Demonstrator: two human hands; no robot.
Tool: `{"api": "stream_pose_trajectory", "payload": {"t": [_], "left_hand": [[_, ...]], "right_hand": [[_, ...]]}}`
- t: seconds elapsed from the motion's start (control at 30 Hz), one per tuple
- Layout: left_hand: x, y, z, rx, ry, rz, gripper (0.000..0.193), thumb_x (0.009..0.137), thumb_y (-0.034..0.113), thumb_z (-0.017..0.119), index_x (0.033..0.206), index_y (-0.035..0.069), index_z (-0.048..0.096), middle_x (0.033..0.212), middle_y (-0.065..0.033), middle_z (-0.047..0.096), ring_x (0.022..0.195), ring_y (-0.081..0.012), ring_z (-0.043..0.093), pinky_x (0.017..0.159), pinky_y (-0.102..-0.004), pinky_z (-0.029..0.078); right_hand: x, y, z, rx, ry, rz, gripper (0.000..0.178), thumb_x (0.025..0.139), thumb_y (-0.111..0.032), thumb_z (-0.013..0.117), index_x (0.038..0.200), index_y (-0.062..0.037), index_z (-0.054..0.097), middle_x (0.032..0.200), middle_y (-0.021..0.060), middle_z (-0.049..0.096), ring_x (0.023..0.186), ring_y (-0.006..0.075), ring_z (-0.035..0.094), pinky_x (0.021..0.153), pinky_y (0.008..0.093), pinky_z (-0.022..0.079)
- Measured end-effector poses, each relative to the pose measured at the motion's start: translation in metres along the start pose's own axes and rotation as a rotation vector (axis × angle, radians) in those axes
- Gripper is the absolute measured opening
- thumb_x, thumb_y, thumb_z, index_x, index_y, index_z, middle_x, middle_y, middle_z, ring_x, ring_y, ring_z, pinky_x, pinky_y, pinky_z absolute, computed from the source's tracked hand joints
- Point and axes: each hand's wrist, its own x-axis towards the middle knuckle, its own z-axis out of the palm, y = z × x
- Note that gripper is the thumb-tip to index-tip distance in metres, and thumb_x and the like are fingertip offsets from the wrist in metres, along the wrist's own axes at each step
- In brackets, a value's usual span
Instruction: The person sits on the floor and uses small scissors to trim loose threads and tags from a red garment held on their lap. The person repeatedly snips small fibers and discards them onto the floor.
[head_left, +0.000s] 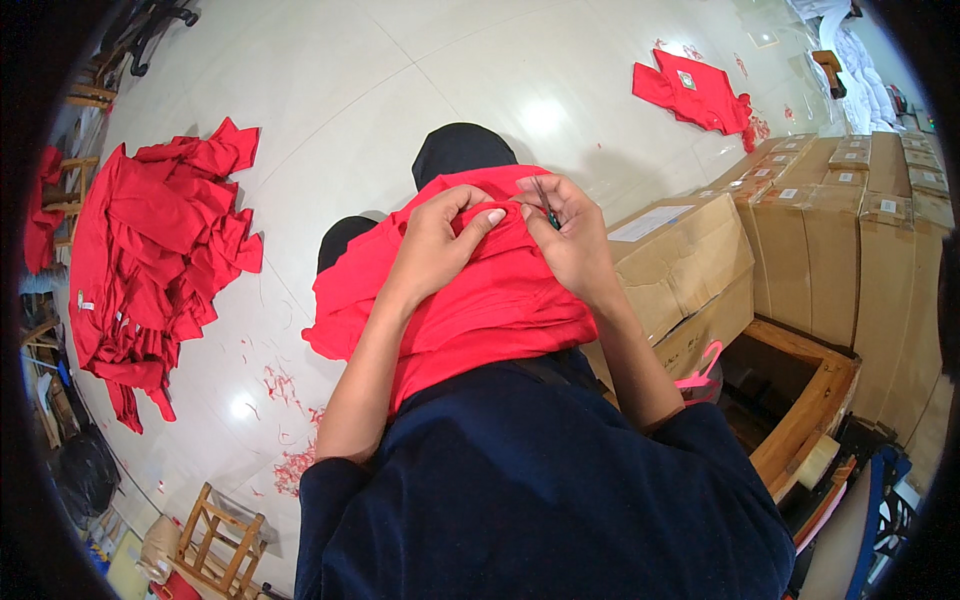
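A red shirt [470, 310] lies bunched over my lap and thighs. My left hand [440, 235] is closed, pinching a fold of the shirt between thumb and fingers. Close beside it, my right hand [570, 235] holds a small pair of dark thread snips [542, 195], their slim blades pointing up and away from me. The right thumb and fingertips also meet the edge of the same fold. Part of the snips is hidden in the palm.
A heap of red shirts [165, 250] lies on the floor at left; another red shirt [690, 90] is far right. Red thread scraps [295, 470] litter the tiles. Taped cardboard boxes [810, 220] and a wooden frame [815, 420] stand at right, a wooden stool [220, 540] at lower left.
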Motion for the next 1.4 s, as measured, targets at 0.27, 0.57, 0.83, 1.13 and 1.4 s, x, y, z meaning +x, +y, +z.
{"api": "stream_pose_trajectory", "payload": {"t": [0.27, 0.57, 0.83, 1.13, 1.4], "left_hand": [[0.006, -0.005, 0.007, 0.017, 0.071, 0.047, 0.019, 0.114, 0.016, 0.067, 0.108, -0.002, 0.071, 0.096, -0.0053, 0.07, 0.096, -0.012, 0.063, 0.091, -0.0318, 0.053], [0.004, -0.006, 0.011, -0.104, 0.034, 0.002, 0.021, 0.114, 0.02, 0.068, 0.109, -0.001, 0.068, 0.092, -0.0065, 0.068, 0.087, -0.0124, 0.058, 0.08, -0.0306, 0.05], [0.012, -0.022, 0.001, 0.006, 0.006, 0.016, 0.021, 0.116, 0.019, 0.066, 0.11, -0.001, 0.067, 0.101, -0.0033, 0.065, 0.097, -0.0121, 0.059, 0.091, -0.0309, 0.051], [0.018, -0.027, -0.001, 0.124, 0.03, 0.038, 0.025, 0.115, 0.021, 0.067, 0.111, -0.003, 0.068, 0.099, -0.0093, 0.067, 0.096, -0.0167, 0.061, 0.09, -0.0331, 0.052], [0.019, -0.035, 0.001, -0.164, -0.032, -0.115, 0.021, 0.115, 0.022, 0.069, 0.113, 0.001, 0.068, 0.092, -0.0028, 0.065, 0.086, -0.011, 0.055, 0.081, -0.0307, 0.049]], "right_hand": [[-0.005, -0.014, 0.011, -0.552, 0.168, -0.145, 0.037, 0.091, -0.016, 0.086, 0.12, 0.0021, 0.072, 0.116, 0.0195, 0.077, 0.105, 0.0287, 0.077, 0.093, 0.0403, 0.06], [0.0, -0.006, 0.022, -0.533, 0.206, -0.013, 0.032, 0.089, -0.024, 0.082, 0.109, 0.0005, 0.077, 0.092, 0.0212, 0.079, 0.087, 0.0403, 0.078, 0.08, 0.0499, 0.06], [0.005, 0.023, 0.008, -0.3, 0.159, 0.137, 0.024, 0.095, -0.02, 0.076, 0.103, 0.003, 0.078, 0.073, 0.007, 0.072, 0.065, 0.0152, 0.064, 0.063, 0.0375, 0.052], [0.016, 0.003, -0.016, 0.081, -0.126, 0.521, 0.031, 0.112, -0.025, 0.067, 0.083, -0.0157, 0.063, 0.063, -0.0116, 0.043, 0.05, 0.003, 0.033, 0.048, 0.0271, 0.026], [0.017, 0.002, -0.013, 0.073, -0.149, 0.501, 0.027, 0.112, -0.026, 0.065, 0.088, -0.0137, 0.067, 0.064, -0.011, 0.044, 0.051, 0.0023, 0.035, 0.048, 0.0265, 0.028]]}}
